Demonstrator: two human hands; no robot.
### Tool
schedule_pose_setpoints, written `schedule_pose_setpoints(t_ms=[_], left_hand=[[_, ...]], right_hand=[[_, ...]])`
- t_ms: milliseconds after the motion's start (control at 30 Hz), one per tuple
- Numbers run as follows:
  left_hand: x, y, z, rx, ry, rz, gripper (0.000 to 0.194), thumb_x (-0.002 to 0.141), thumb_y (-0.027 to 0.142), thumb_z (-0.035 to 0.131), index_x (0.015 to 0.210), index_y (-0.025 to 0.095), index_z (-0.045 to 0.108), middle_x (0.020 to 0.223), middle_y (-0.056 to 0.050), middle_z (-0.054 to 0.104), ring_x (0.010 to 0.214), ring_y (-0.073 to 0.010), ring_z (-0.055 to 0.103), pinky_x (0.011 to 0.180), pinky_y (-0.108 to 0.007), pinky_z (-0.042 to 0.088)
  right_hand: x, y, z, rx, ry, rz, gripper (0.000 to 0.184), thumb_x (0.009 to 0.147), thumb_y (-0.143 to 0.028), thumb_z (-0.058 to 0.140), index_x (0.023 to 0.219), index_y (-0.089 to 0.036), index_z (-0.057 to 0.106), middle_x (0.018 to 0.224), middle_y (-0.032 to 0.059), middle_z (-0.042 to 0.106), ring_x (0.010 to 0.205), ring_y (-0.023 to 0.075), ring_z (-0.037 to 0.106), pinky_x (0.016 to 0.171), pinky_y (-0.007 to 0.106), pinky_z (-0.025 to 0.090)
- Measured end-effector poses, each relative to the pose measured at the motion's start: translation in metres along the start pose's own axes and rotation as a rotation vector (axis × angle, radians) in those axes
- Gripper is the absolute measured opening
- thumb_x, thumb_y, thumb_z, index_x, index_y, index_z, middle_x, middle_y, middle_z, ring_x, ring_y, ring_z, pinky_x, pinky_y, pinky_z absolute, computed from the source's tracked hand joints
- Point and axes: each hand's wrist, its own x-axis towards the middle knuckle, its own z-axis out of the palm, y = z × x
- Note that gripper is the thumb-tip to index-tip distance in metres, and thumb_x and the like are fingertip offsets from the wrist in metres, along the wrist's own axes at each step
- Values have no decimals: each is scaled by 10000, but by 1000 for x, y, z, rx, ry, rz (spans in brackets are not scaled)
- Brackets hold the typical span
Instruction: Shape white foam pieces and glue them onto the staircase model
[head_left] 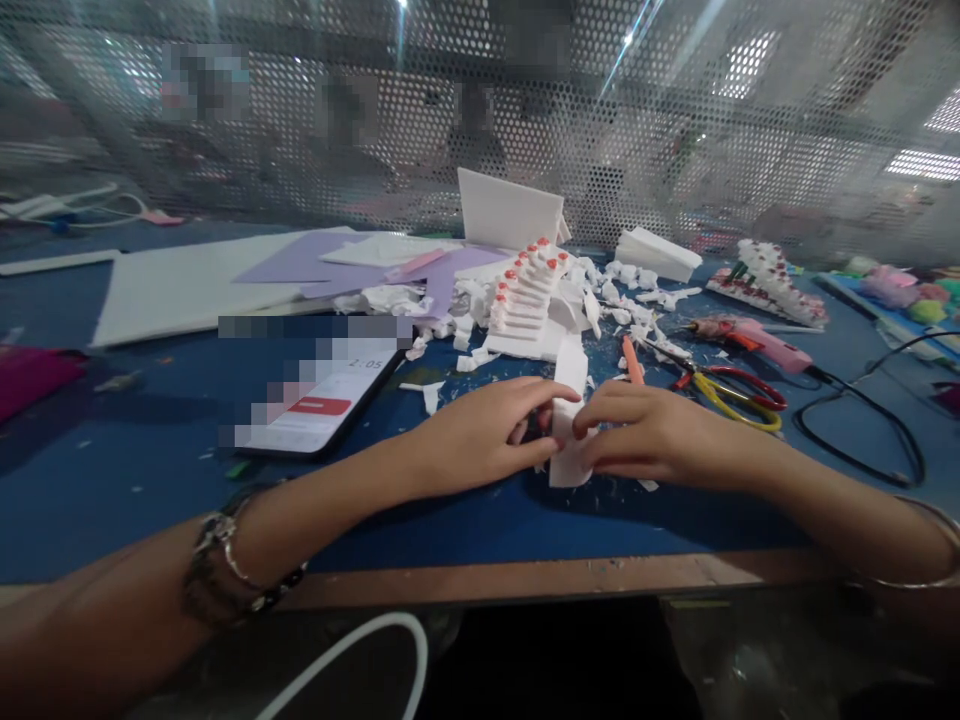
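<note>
A narrow white strip [571, 468], of foam or paper, lies lengthwise between my hands close to the table's front edge. My left hand [472, 435] has its curled fingers and thumb on the strip's left side. From the right, my right hand [667, 432] bends its fingers over the strip's surface and edge. Just beyond stands a small white staircase model [521, 305] with red dots along its steps. White scraps [472, 358] lie around it. An orange-handled tool [632, 360] lies beyond my right hand, partly hidden by it.
A phone [322, 395] lies at left, beside white sheets [172, 290] and purple sheets [292, 258]. On the right are red-and-yellow-handled pliers [739, 395], a pink glue gun [765, 340] with its black cord, and a decorated white model [769, 280]. Perforated metal [300, 150] closes off the back.
</note>
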Motion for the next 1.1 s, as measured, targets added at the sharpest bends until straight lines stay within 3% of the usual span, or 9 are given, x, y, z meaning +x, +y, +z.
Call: schedule_pose_setpoints(t_ms=[100, 300, 533, 767, 1100], left_hand=[[2, -3, 3, 195, -10, 50, 305, 793, 297, 503, 1075, 182, 519, 971, -61, 509, 815, -174, 525, 718, -281, 418], [4, -4, 7, 194, -38, 139, 130, 798, 255, 489, 837, 163, 574, 925, -49, 531, 886, -183, 502, 792, -299, 387], [8, -3, 7, 165, -34, 145, 131, 789, 230, 485, 771, 142, 581, 916, -57, 540, 871, -174, 499, 808, -298, 381], [7, 3, 8, 197, -17, 102, 304, 757, 446, 520, 780, 149, 586, 886, -53, 534, 845, -198, 504, 764, -323, 395], [6, 2, 12, 292, 0, 102, 302, 772, 438, 503, 798, 147, 579, 893, -63, 528, 851, -210, 497, 755, -327, 390]], right_hand=[[3, 1, 4, 175, -108, 70, 180, 866, -206, 427, 873, -144, 596, 947, 61, 557, 912, 125, 480, 808, 242, 392], [5, 9, 12, 364, -60, 156, 150, 840, -240, 482, 853, -155, 605, 946, 58, 554, 923, 118, 517, 846, 248, 398], [9, 7, 19, 278, -9, 190, 101, 824, -220, 506, 800, -152, 577, 889, 37, 548, 883, 114, 519, 803, 249, 412], [9, 5, 20, 218, 36, 217, 111, 828, -222, 486, 765, -157, 548, 869, 32, 531, 877, 112, 514, 777, 243, 415], [11, 3, 21, 188, 41, 251, 79, 801, -188, 503, 767, -156, 567, 844, 29, 520, 836, 117, 521, 755, 259, 423]])
